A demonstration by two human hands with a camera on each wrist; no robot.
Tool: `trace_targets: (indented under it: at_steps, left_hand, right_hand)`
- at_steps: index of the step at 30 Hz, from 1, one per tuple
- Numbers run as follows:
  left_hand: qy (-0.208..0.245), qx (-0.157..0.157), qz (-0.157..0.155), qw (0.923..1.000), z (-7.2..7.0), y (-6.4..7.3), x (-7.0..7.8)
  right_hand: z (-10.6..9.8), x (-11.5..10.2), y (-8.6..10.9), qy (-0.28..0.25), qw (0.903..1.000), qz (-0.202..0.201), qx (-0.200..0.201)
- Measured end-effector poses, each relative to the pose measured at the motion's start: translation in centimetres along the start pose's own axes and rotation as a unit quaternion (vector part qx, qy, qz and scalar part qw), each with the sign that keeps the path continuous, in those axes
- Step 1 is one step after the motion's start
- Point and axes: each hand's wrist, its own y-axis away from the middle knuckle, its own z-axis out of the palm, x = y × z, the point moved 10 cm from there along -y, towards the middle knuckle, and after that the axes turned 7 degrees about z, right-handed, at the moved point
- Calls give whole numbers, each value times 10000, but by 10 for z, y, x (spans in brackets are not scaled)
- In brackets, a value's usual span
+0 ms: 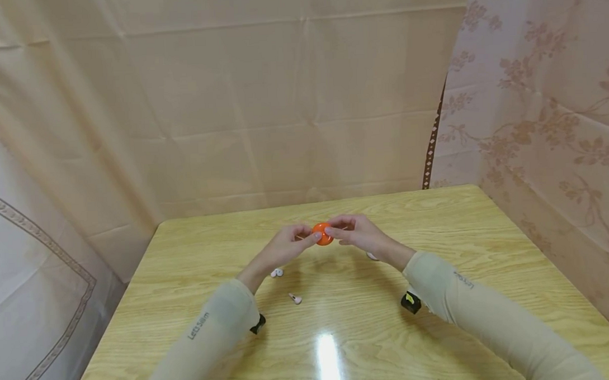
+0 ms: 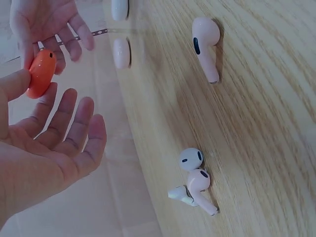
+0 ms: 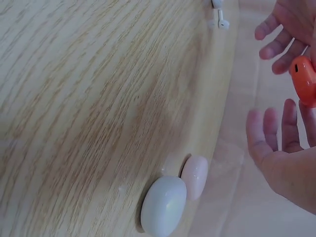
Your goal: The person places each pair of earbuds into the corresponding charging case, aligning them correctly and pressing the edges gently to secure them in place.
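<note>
Above the far half of the table, both hands hold a glossy orange earbud charging case (image 1: pixel 323 234) between them. The left hand (image 1: pixel 285 244) pinches its left side with thumb and index finger, the other fingers loosely spread. From the other side the right hand (image 1: pixel 361 234) grips it with thumb and fingertips. A small dark slot shows on the end of the orange case (image 2: pixel 44 74) in the left wrist view. The lid looks closed.
One pink earbud (image 2: pixel 204 47) lies alone on the wooden table (image 1: pixel 359 305). White earbuds (image 2: pixel 191 159) and another pink earbud (image 2: pixel 198 180) cluster to the left. Below the right hand sit a white case (image 3: pixel 164 205) and a pink case (image 3: pixel 195 177). Curtains hang behind.
</note>
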Motion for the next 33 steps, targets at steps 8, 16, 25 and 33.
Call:
trace_targets:
  at_steps: [8, 16, 25, 33]
  left_hand:
    - [-66, 194, -97, 9997, 0, -2, -1]
    - [137, 561, -329, 9978, -9, -8, -11]
    - [72, 805, -719, 9941, -18, -17, -37]
    - [-727, 982, -771, 9895, -31, -17, -55]
  right_hand:
    - [1, 7, -5, -224, 9991, 361, 57]
    - [3, 18, -28, -523, 9962, 657, 218]
    - [10, 23, -59, 73, 9972, 614, 414]
    - [28, 28, -74, 427, 9973, 457, 371]
